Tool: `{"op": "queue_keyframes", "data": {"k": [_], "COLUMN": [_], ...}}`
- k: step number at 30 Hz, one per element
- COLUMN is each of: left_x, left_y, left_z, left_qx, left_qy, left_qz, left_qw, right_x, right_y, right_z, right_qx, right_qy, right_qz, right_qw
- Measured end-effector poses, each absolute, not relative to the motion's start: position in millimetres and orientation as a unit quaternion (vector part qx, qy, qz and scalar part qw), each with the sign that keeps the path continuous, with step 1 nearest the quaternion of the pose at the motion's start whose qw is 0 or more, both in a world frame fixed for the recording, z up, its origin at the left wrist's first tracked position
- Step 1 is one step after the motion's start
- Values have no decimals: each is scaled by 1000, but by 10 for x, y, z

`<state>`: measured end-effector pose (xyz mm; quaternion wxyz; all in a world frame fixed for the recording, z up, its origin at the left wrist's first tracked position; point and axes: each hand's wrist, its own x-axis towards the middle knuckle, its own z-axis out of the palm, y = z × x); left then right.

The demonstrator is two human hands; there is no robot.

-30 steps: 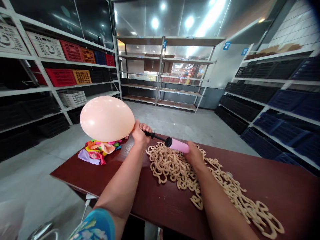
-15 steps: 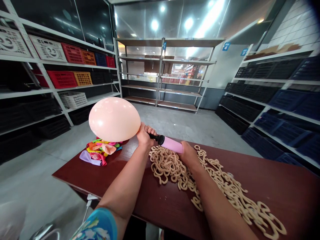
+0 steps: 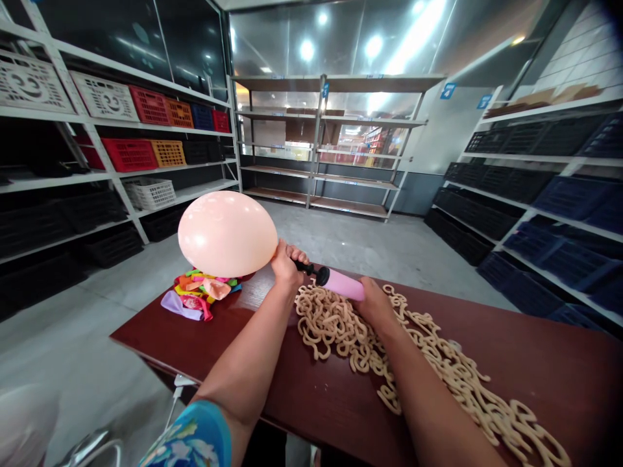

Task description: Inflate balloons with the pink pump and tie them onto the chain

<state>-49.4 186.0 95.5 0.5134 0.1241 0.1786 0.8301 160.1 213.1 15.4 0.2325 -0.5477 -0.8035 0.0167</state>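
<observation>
A large inflated peach balloon [image 3: 227,232] hangs over the left end of the dark red table. Its neck is pinched in my left hand [image 3: 288,261], beside the black nozzle end of a hand pump. My right hand [image 3: 376,302] is wrapped round the pink barrel of the pump [image 3: 343,284]. Below the balloon lies a pile of flat, colourful balloons [image 3: 199,293]. Many beige, curved, rope-like pieces [image 3: 335,324] spread under and beyond my right forearm.
The dark red table [image 3: 311,395] runs across the front. Shelves with red, orange and white crates [image 3: 130,154] stand left, a metal rack [image 3: 318,175] at the back, and shelves with dark crates [image 3: 574,194] right. A pale, blurred round thing [image 3: 26,425] is at bottom left.
The whole view has shifted slightly, so things sit a little further right. A bit more of the black rod shows between my left hand and the pump barrel. Both hands keep their hold.
</observation>
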Motion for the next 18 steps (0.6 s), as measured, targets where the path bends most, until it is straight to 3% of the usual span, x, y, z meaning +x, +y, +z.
{"op": "queue_keyframes", "data": {"k": [7, 18], "left_x": [-407, -709], "left_y": [1865, 1830], "left_z": [931, 1030], "left_qx": [126, 125], "left_qy": [175, 171], "left_qz": [815, 850], "left_qw": [538, 483], "right_x": [1462, 1841], "right_y": [2041, 2255], "right_z": [247, 116], "right_qx": [-526, -575], "right_qy": [-812, -785], "right_qz": [31, 19], "right_qw": [250, 230]}}
